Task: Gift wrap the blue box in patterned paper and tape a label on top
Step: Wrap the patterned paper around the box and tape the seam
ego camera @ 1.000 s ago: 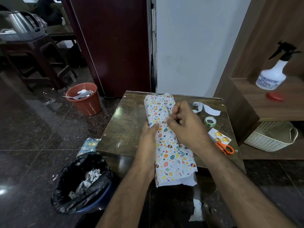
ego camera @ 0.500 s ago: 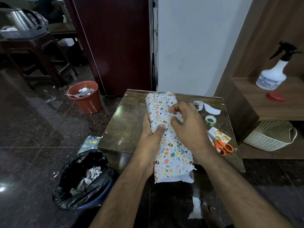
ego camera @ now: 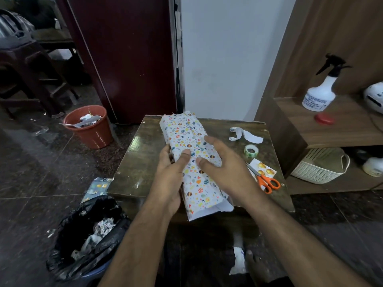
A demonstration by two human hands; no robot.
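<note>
The box wrapped in white egg-patterned paper [ego camera: 186, 133] lies lengthwise on the small dark wooden table [ego camera: 141, 158], its near end open and overhanging the front edge. My left hand [ego camera: 172, 172] grips the package's left side, thumb pressed on top. My right hand [ego camera: 223, 162] lies over its right side with fingers spread and thumb on the paper. The blue box itself is hidden by the paper. A tape roll [ego camera: 251, 150], a sticker label sheet [ego camera: 264, 167] and orange-handled scissors [ego camera: 267, 181] lie to the right.
A curled paper strip [ego camera: 246, 136] lies at the table's back right. On the floor stand a black-bagged bin [ego camera: 87, 235] at near left and an orange bin [ego camera: 91, 125] farther left. A wooden shelf with spray bottle [ego camera: 320, 94] and woven basket [ego camera: 321, 166] stands at right.
My right hand has unclenched from a pinch on top of the package and now lies flat across its right side. My left hand has slid up, thumb over the top.
</note>
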